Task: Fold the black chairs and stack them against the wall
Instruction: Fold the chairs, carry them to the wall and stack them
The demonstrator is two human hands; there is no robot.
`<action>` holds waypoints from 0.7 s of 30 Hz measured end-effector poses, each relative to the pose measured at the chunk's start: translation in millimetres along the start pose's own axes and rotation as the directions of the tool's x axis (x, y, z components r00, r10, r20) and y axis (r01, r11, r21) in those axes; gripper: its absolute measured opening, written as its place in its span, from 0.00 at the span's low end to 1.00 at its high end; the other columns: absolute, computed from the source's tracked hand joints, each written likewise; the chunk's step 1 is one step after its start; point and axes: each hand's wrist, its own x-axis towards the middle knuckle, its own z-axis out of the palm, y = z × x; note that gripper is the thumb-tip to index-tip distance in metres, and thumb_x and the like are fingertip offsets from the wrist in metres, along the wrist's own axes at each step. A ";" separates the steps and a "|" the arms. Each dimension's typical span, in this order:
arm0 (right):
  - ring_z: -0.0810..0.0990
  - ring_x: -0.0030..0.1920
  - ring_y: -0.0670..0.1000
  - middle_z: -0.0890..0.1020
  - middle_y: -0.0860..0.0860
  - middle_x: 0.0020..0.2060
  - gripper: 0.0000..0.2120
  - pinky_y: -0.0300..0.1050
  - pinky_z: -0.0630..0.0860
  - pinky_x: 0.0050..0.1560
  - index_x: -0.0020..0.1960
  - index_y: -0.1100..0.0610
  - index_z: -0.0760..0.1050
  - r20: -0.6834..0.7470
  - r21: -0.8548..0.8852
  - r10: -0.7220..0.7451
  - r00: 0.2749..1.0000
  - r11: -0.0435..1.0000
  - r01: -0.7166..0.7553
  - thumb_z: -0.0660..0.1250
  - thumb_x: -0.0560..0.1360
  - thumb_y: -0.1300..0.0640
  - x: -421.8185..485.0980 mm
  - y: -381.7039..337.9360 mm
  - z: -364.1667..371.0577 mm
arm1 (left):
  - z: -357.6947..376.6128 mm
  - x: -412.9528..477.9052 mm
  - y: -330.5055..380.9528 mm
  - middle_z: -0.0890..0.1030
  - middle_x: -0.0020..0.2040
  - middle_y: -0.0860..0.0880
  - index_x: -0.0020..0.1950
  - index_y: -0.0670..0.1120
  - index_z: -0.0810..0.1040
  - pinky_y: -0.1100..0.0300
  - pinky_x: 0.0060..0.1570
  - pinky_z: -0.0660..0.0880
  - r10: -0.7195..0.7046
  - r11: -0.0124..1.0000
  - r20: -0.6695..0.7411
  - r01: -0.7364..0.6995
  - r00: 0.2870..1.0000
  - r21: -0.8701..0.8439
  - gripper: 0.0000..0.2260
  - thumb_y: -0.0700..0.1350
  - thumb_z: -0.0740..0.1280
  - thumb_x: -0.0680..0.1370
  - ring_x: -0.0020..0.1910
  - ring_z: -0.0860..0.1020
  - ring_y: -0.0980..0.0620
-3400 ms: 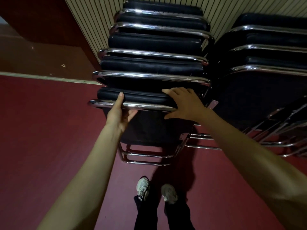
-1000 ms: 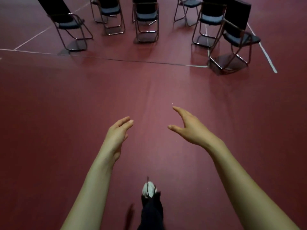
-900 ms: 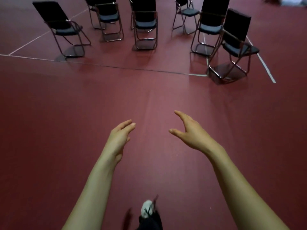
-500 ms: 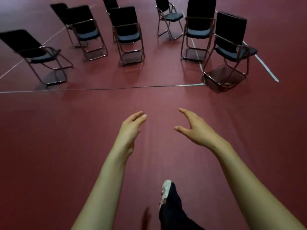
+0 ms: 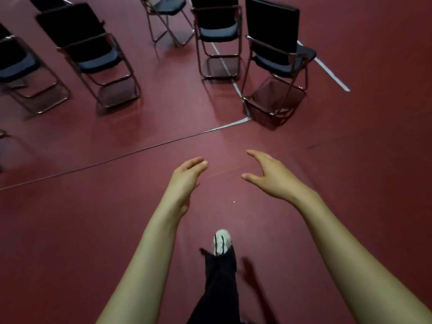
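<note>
Both hands hold nothing: the left hand (image 5: pixel 187 177) and right hand (image 5: pixel 271 177) reach forward with fingers loosely spread. The nearest black chair (image 5: pixel 275 54) stands unfolded on the red floor (image 5: pixel 70 218), ahead to the right, others beside it. Its metal frame looks stiff and probably fairly light; the backrest top and seat front seem the best holds.

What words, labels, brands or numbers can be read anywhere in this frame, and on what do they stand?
None can be read. The black folding chairs, the red floor with its white lines and the white shoe show no lettering, label or number. The left hand and right hand hold nothing.
</note>
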 end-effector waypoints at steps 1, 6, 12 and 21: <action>0.59 0.74 0.50 0.62 0.52 0.74 0.31 0.38 0.55 0.70 0.76 0.55 0.58 -0.012 -0.003 0.017 1.000 1.000 -0.017 0.66 0.77 0.51 28.2 5.8 -8.9 | 8.3 30.2 10.9 0.79 0.57 0.50 0.65 0.45 0.76 0.55 0.63 0.68 -0.004 1.000 0.025 0.004 1.000 0.005 0.15 0.42 0.66 0.79 0.59 0.75 0.54; 0.61 0.74 0.50 0.63 0.53 0.74 0.31 0.36 0.55 0.69 0.75 0.56 0.59 -0.116 0.001 0.110 0.987 0.994 -0.110 0.67 0.77 0.52 164.1 21.5 -70.7 | 45.8 176.2 88.9 0.78 0.56 0.50 0.66 0.45 0.76 0.56 0.62 0.68 -0.024 0.999 0.123 0.018 0.992 0.047 0.15 0.42 0.66 0.79 0.61 0.74 0.53; 0.62 0.73 0.50 0.64 0.52 0.73 0.31 0.35 0.56 0.67 0.75 0.55 0.60 -0.167 0.029 0.166 0.972 0.986 -0.164 0.67 0.76 0.51 311.4 42.3 -135.5 | 95.9 319.0 184.5 0.78 0.56 0.51 0.65 0.46 0.76 0.57 0.62 0.68 -0.002 0.996 0.214 -0.016 0.977 0.082 0.14 0.42 0.65 0.80 0.60 0.74 0.54; 0.69 0.68 0.53 0.68 0.53 0.71 0.30 0.43 0.63 0.67 0.75 0.54 0.61 -0.216 0.138 0.273 0.937 0.959 -0.247 0.66 0.77 0.50 561.0 115.6 -241.7 | 205.5 563.6 312.9 0.79 0.56 0.52 0.63 0.48 0.76 0.55 0.64 0.68 -0.002 0.990 0.303 -0.041 0.953 0.134 0.12 0.42 0.65 0.80 0.59 0.74 0.55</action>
